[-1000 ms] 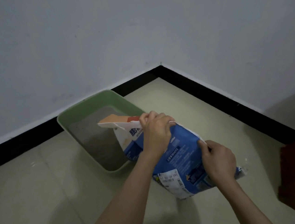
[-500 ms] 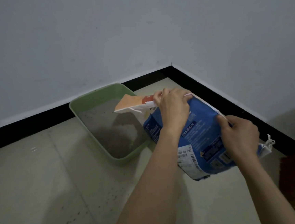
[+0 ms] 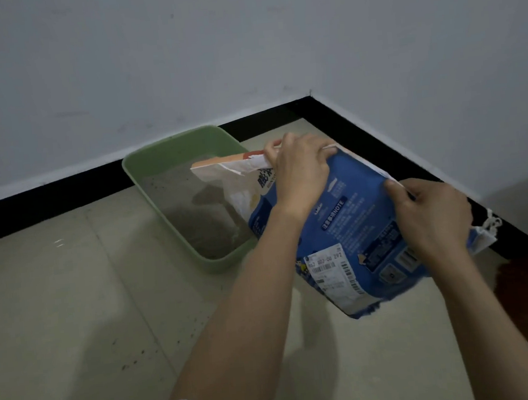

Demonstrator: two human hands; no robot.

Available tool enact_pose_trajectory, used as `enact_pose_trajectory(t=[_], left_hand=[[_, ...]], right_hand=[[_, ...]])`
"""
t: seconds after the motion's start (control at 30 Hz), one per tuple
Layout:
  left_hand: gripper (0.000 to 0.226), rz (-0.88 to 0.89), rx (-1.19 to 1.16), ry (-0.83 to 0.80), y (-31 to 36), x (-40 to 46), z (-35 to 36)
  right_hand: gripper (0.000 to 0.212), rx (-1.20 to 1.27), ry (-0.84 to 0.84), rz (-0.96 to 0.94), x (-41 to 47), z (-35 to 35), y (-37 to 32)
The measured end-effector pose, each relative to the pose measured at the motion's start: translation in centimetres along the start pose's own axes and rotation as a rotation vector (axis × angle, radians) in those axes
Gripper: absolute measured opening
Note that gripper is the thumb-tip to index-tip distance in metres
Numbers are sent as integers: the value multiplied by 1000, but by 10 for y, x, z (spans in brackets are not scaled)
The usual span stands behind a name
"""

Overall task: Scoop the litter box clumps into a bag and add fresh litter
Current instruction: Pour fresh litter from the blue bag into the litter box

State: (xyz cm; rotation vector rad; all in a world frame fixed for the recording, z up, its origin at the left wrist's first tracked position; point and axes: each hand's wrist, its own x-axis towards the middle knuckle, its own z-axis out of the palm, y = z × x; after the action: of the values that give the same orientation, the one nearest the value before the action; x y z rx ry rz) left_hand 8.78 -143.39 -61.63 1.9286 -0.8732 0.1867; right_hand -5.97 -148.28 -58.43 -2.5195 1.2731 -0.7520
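The left hand grips the litter bag near its torn mouth; the right hand pinches its far seam, tilting it over the green litter box. With only 2 pinch grips, the sagging bag could slip or dump litter past the rim onto the floor.

Litter bag: raised since a second ago, its lower end off the floor, the body tilted more steeply, torn mouth now over the near right corner of the litter box.
Left hand: gone up with the bag's upper edge.
Right hand: lifted with the rear end.
Litter: mound beneath the mouth possibly larger; dim view.
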Motion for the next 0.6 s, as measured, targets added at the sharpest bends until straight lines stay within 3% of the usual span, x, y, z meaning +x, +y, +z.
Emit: enact_pose_trajectory(t=[0.43, 0.6], left_hand=[[19, -46, -39, -53, -7, -11, -29], [20, -98, -79, -71, -11, -11, -38]], right_hand=[[41, -110, 22, -193, 5, -12, -8], [42, -119, 13, -184, 4, -11, -18]])
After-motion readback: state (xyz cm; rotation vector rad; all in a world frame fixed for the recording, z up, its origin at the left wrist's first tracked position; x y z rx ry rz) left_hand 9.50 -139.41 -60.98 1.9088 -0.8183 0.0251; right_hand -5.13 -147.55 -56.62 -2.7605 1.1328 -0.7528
